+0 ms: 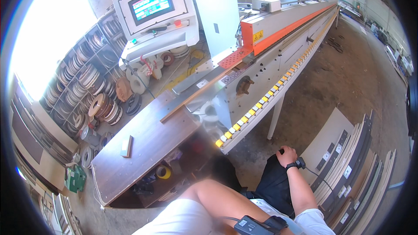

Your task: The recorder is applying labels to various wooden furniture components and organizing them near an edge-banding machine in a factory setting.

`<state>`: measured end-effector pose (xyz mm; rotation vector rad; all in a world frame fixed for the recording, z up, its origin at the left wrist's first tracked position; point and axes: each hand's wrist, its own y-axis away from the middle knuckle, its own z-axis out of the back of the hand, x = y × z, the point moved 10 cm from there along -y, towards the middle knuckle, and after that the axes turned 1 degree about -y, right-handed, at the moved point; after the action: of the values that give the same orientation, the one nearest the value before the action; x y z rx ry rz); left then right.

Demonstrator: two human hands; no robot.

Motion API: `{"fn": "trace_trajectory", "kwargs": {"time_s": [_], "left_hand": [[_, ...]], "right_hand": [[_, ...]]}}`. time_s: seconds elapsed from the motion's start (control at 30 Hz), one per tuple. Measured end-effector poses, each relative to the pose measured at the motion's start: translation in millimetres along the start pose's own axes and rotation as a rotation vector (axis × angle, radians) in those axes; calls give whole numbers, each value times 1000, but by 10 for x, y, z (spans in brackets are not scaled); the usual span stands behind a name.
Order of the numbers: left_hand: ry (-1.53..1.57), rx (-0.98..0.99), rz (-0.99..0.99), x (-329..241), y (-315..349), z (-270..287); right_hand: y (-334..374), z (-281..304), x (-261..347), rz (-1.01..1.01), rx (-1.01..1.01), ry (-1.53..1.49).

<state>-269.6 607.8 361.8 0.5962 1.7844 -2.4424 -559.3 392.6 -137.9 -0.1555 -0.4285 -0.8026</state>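
Note:
My right hand (pixel 286 156) lies on the knee of my black trousers (pixel 273 176). Its thumb and forefinger curve apart over the dark cloth, and I see no object in it. A black band with a small device (pixel 298 163) circles that wrist, and a cable hangs from it. My left forearm (pixel 230 200) is bent across my body, with a black device (pixel 254 225) strapped on near the wrist. The left hand itself lies beyond the lower edge. Neither hand touches the machine or the brown worktable (pixel 143 135).
A long machine (pixel 278 30) with yellow-and-white rollers (pixel 261 105) stretches ahead. Its control panel (pixel 152 8) stands at left. A small block (pixel 126 146) sits on the worktable, yellow tape (pixel 163 172) beneath. Edging rolls (pixel 104 106) fill racks; stacked boards (pixel 348 165) stand right.

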Motion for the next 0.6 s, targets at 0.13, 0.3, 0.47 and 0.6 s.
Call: {"fn": "trace_trajectory", "kwargs": {"time_s": [0.13,0.3,0.47,0.6], "left_hand": [[-1,-73,-95,-175,80,70],[-127,211,82,12,61,-88],[-60,207,111,23,95,-106],[-15,141,142,51,110,-18]], "right_hand": [[9,6,31,4,-7,8],[11,5,4,-5,2,-4],[22,41,83,4,-3,-4],[25,50,55,4,8,1]]}}
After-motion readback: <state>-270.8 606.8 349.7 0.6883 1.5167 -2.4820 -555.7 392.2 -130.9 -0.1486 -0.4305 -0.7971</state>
